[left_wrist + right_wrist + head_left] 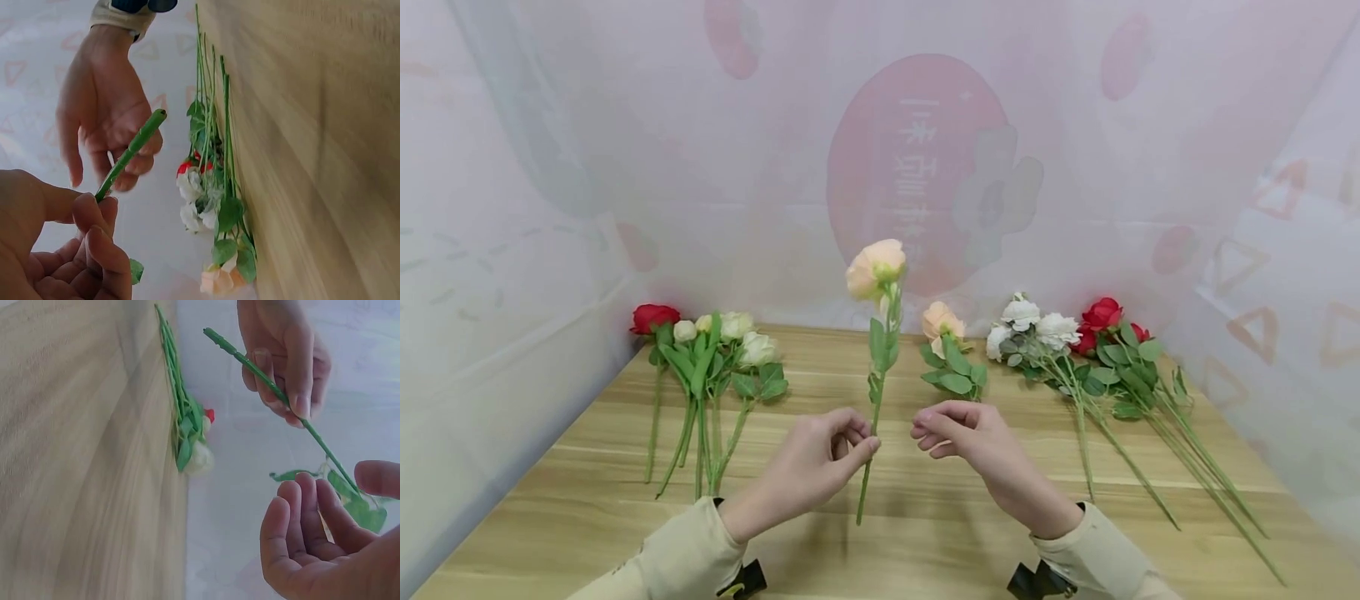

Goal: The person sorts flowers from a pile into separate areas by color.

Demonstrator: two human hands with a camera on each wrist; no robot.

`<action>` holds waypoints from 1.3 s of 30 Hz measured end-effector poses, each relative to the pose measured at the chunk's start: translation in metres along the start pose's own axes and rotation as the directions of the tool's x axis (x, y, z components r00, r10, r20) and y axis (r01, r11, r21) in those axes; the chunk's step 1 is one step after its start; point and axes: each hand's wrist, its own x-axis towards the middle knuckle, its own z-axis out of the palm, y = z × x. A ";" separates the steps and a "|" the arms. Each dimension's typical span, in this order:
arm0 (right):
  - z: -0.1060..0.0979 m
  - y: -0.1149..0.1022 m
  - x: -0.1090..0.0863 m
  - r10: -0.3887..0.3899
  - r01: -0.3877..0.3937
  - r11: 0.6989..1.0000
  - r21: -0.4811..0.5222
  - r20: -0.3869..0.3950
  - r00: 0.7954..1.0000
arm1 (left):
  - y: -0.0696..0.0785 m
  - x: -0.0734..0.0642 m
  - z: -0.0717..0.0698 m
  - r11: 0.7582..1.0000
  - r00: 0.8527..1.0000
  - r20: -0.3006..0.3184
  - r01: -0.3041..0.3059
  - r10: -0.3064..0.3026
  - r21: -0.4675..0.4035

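Note:
Between thumb and fingers, my left hand pinches the green stem of a peach artificial flower. The flower stands nearly upright above the table, bloom at the top and cut stem end below the hand. To its right, my right hand is raised with loosely bent fingers and holds nothing. In the right wrist view, the right hand's fingers are near the leafy part of that stem. A second peach flower lies on the table beyond the right hand, its stem mostly hidden.
On the wooden table, a red rose and several cream-white flowers lie at left. White flowers and red roses lie at right, long stems toward the front. Printed white cloth walls the back and sides.

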 end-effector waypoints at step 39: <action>-0.073 -0.002 0.053 -0.018 -0.066 0.938 -0.340 -0.238 0.971 | -0.019 0.003 -0.021 0.969 0.986 0.160 0.013 -0.054 0.245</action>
